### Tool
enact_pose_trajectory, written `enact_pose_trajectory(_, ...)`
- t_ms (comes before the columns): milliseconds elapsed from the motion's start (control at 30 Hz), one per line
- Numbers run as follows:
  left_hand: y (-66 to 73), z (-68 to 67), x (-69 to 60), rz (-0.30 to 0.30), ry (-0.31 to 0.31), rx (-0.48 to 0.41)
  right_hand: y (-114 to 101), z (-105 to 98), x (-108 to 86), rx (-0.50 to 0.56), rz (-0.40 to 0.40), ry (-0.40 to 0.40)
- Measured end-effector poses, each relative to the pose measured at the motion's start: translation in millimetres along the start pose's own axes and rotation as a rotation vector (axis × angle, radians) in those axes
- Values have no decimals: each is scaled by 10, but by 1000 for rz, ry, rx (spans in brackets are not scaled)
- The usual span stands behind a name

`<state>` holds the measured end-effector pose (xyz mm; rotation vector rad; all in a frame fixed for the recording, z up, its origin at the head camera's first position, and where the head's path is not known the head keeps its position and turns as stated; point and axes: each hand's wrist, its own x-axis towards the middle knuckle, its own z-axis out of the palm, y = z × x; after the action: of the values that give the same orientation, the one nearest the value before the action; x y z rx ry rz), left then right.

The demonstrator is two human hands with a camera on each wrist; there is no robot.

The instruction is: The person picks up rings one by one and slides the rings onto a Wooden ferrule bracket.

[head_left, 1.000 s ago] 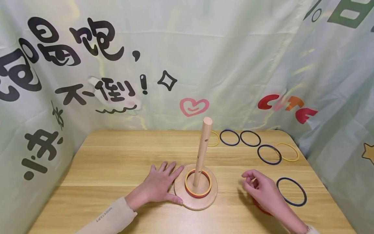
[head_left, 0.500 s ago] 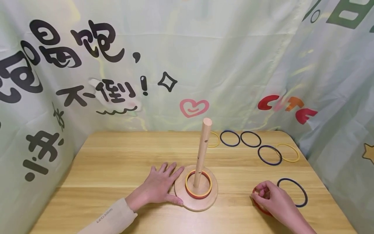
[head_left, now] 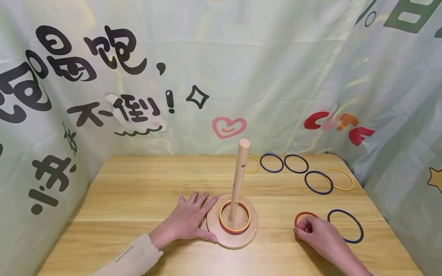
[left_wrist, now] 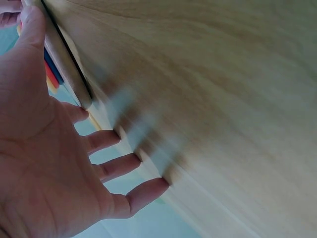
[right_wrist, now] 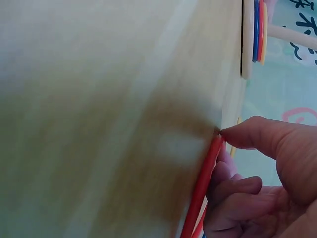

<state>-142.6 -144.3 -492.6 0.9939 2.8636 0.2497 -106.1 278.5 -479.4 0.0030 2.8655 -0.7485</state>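
A round wooden base (head_left: 232,240) carries an upright peg (head_left: 239,176), with a yellow ring (head_left: 249,220) on top of a red one around it; the wrist views also show a blue ring (right_wrist: 256,34) beneath. My left hand (head_left: 188,216) lies with spread fingers, thumb and forefinger against the base's left edge. On the right, my right hand (head_left: 319,234) pinches the near-left edge of a red ring (head_left: 304,213), which lies on the table. In the right wrist view, thumb and fingers meet at the red ring's (right_wrist: 202,183) edge.
A blue ring (head_left: 362,232) lies just right of my right hand. Farther back are several blue rings (head_left: 296,155) and two yellow rings (head_left: 351,180), one partly behind the peg. A printed curtain (head_left: 276,76) surrounds the wooden table (head_left: 138,184).
My right hand has come down and nearer onto the red ring, its thumb and fingers now at the ring's edge. The red ring has shifted slightly away from me. My left hand stays in place.
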Motion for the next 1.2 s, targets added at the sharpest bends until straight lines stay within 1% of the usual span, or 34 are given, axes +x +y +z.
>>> enact_pose_trajectory(67, -5, 10, 1, 6, 9, 2, -22, 3, 22, 6, -2, 7)
enact_pose_trajectory(133, -13, 23, 1, 10, 15, 11, -42, 10, 35, 10, -21, 13)
enact_pose_trajectory(200, -15, 26, 0, 13, 19, 7, -59, 22, 43, 22, -51, 19)
enact_pose_trajectory(367, 0, 5, 4, -1, 0, -17, -126, 61, 51, 63, -144, 63)
enact_pose_trajectory(467, 6, -6, 8, -9, -10, -19, -192, 75, 54, 100, -204, 126)
enact_pose_trajectory(533, 9, -13, 7, -12, -11, -18, -237, 83, 60, 125, -262, 182)
enact_pose_trajectory(667, 10, -10, 4, -15, -13, -22, -298, 107, 73, 155, -419, 328)
enact_pose_trajectory(767, 5, 4, 6, -13, -11, -25, -342, 113, 68, 191, -507, 409)
enact_pose_trajectory(900, -4, 19, 1, -6, -3, -20, -416, 75, 51, 260, -589, 486)
enact_pose_trajectory(1067, 0, 6, -6, -9, 0, -14, -516, -25, 33, 302, -715, 597)
enact_pose_trajectory(1200, 6, -1, 1, -9, 1, -5, -628, -116, -12, 333, -750, 614)
